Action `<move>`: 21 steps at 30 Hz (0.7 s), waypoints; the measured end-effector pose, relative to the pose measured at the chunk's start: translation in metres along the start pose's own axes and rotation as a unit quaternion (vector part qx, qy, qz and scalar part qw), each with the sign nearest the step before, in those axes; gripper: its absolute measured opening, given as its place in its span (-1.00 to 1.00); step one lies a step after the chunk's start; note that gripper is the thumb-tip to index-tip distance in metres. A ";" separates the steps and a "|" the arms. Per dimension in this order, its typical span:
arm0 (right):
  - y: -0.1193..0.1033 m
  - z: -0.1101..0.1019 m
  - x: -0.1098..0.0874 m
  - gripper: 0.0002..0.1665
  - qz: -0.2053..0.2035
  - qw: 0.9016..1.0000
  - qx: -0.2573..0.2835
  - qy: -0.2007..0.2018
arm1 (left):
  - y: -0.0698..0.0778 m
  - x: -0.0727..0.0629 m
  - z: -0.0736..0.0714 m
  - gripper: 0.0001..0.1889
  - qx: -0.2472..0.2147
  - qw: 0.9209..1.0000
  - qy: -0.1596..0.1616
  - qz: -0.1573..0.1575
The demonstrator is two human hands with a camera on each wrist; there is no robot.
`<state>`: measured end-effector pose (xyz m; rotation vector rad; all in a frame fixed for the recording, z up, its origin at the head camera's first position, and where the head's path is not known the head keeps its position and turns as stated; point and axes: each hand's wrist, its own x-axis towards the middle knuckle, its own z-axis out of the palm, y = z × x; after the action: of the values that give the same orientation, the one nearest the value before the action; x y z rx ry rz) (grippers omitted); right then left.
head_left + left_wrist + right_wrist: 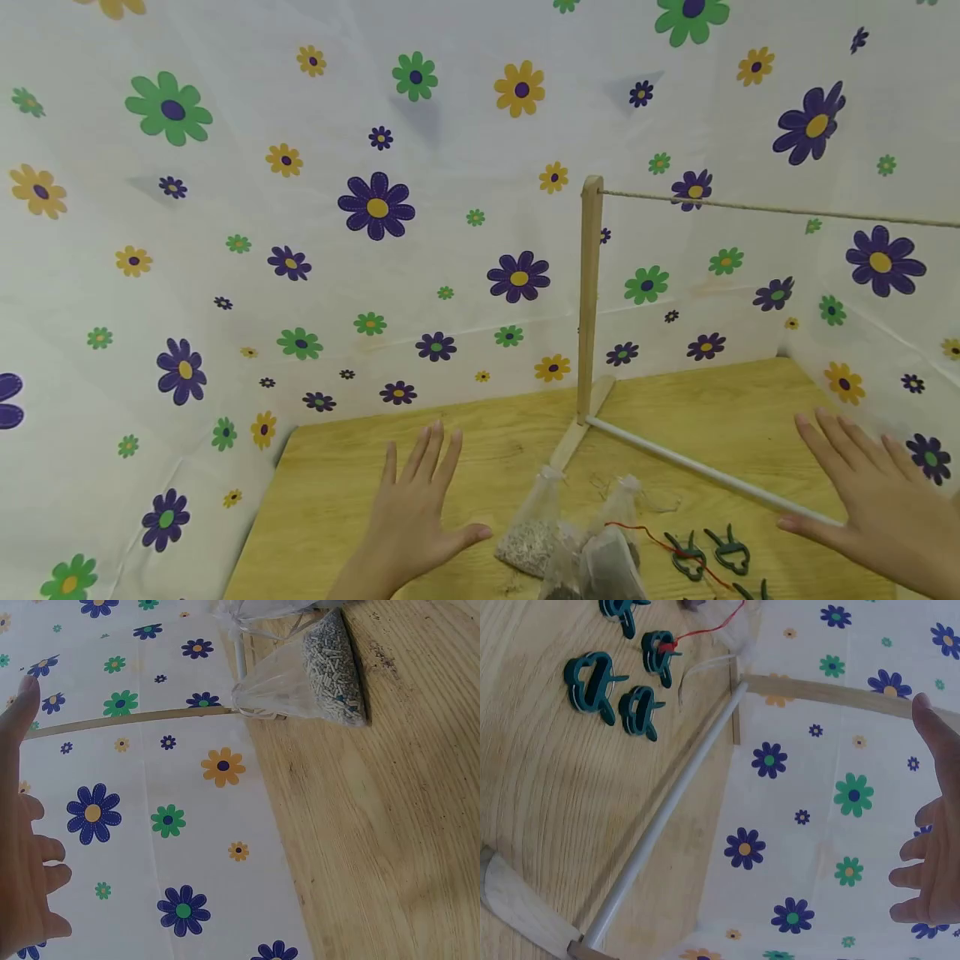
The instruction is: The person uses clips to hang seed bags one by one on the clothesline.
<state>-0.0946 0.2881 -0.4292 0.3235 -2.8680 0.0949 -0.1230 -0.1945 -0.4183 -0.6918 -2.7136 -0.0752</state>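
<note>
Both hands are raised over the wooden table with fingers spread, holding nothing. My left hand [414, 517] is left of several mesh drawstring bags; the nearest is a sheer bag of pale pellets [527, 540]. In the left wrist view that pellet bag [334, 671] lies on its side on the wood. My right hand [885, 492] hovers at the right, overlapping the end of a white rod [697, 471] in the head view. Between the hands lie dark green spring clips [686, 557], also seen as clips [592, 686] in the right wrist view.
A wooden post [590, 300] on a flat foot [573, 442] stands behind the bags. From its top a twine line [772, 211] runs right. A red string [660, 542] reaches from the bags to the clips. Flower-printed sheeting [450, 167] surrounds the table [337, 467].
</note>
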 end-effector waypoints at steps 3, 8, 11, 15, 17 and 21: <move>0.006 -0.003 -0.001 0.48 0.019 1.000 -0.008 0.002 | 0.003 0.007 0.001 0.07 -0.011 1.000 -0.016 0.003; 0.015 -0.013 0.000 0.45 0.047 0.999 -0.018 0.011 | 0.007 0.015 0.004 0.08 -0.027 0.999 -0.036 0.013; 0.020 -0.017 -0.001 0.35 0.057 0.998 -0.016 0.023 | 0.009 0.019 0.008 0.08 -0.022 0.999 -0.033 0.021; 0.029 -0.020 -0.001 0.17 0.071 0.997 0.001 -0.006 | 0.012 0.027 0.012 0.07 -0.031 0.999 -0.028 0.025; 0.034 -0.020 -0.001 0.11 0.080 0.996 0.010 -0.024 | 0.014 0.032 0.013 0.05 -0.052 0.998 -0.038 0.020; 0.042 -0.020 -0.004 0.08 0.106 0.994 0.026 -0.017 | 0.021 0.043 0.014 0.00 -0.097 0.993 -0.070 0.002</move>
<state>-0.0952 0.3318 -0.4124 0.0300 -2.9284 0.2039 -0.1526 -0.1549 -0.4180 -0.7832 -2.8659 -0.3051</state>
